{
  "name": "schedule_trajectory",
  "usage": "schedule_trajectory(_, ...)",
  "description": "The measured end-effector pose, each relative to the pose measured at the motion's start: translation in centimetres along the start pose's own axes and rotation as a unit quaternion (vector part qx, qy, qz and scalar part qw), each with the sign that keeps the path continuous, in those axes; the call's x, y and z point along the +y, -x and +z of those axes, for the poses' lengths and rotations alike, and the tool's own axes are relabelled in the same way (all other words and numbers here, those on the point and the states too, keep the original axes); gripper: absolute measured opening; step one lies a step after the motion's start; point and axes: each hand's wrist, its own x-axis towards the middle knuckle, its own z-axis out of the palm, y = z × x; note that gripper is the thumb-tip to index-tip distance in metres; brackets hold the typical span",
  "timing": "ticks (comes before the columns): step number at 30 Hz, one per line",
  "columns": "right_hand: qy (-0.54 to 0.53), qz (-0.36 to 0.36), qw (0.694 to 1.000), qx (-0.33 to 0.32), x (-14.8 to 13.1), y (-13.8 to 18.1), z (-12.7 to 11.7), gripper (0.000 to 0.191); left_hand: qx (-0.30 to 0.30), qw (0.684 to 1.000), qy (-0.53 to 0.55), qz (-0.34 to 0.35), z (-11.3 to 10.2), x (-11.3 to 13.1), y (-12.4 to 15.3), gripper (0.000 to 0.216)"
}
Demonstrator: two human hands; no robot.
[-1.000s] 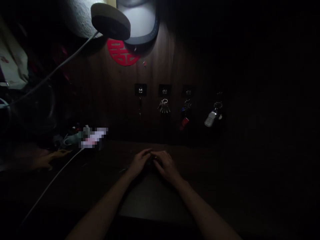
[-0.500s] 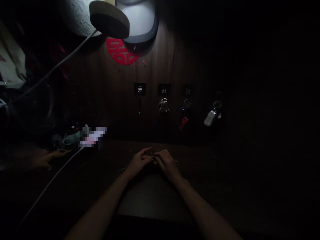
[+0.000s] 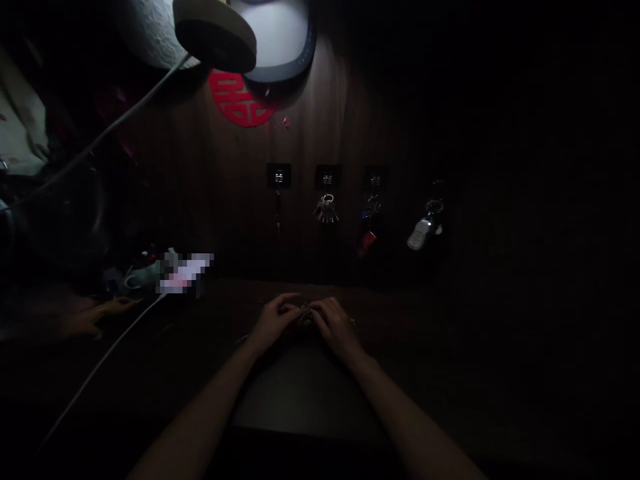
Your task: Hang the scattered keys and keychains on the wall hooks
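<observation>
Left hand (image 3: 273, 321): curled inward, fingertips at the metal piece; too dim to tell whether they grip it or only touch it.
Right hand (image 3: 336, 327): curled over the same piece from the other side, with no clear clench.
Held piece: a small brass-toned metal ring-like piece (image 3: 305, 315), between both hands at 12 o'clock from the forearms, just above the dark wood-grain desktop (image 3: 425, 347).
Wall: a dark wood-grain panel (image 3: 225, 213) rises at 12 o'clock, with a black square wall hook (image 3: 327, 177) above a silver key bunch (image 3: 326, 211).
Nearby: a red key fob (image 3: 367, 243) hangs at 1 o'clock, a white key fob (image 3: 420, 235) at 2 o'clock, and a pixelated phone-like object (image 3: 185, 273) sits at 10 o'clock.
Left side: a thin white cable (image 3: 103, 360) runs toward 8 o'clock; what looks like another person's hand (image 3: 95, 315) lies at 9 o'clock.
Risk: a slip of the fingers could drop the tiny piece onto the dark desktop, where it would be hard to see; a wide leftward sweep could catch the cable.
Room: the wall-side desk edge lies near at 12 o'clock; the desktop extends toward 3 o'clock, unlit.
</observation>
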Motion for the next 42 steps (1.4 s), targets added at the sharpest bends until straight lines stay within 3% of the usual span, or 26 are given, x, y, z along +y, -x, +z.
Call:
schedule_trajectory(5, -0.032, 0.01, 0.999, 0.013, 0.0, 0.1, 0.3, 0.018, 0.001, 1.0, 0.015, 0.012, 0.0, 0.1, 0.1, 0.042)
schedule_trajectory(10, -0.056, 0.069, 0.995, 0.036, 0.6, 0.2, 1.0, 0.024, -0.02, 0.999, 0.039, -0.011, 0.1, 0.5, 0.4, 0.04)
schedule_trajectory(15, -0.06, 0.035, 0.996, -0.055, 0.9, 0.3, 1.2, 0.049, -0.041, 0.997, 0.063, -0.029, 0.0, 0.4, 0.4, 0.039)
schedule_trajectory(19, -0.049, 0.022, 0.992, -0.113, 0.8, 0.3, 1.0, 0.035, -0.062, 0.991, 0.112, -0.042, 0.0, -0.2, 0.3, 0.036)
schedule_trajectory(24, -0.011, 0.068, 0.991, -0.113, 0.9, 0.1, 1.0, 0.019, -0.083, 0.973, 0.206, -0.057, -0.1, -0.5, 0.0, 0.033)
schedule_trajectory(33, 0.025, 0.031, 0.988, -0.147, 0.7, 0.5, 1.1, 0.026, -0.104, 0.956, 0.264, -0.076, -0.4, 0.0, 0.1, 0.029)
schedule_trajectory(37, 0.036, 0.042, 0.992, -0.11, 0.9, 0.2, 1.2, 0.021, -0.104, 0.953, 0.274, -0.071, -0.4, 0.3, 0.3, 0.03)
schedule_trajectory(42, -0.019, 0.081, 0.997, 0.009, 1.5, -0.2, 1.2, 0.018, -0.052, 0.965, 0.253, -0.054, -0.3, 0.0, -0.1, 0.026)
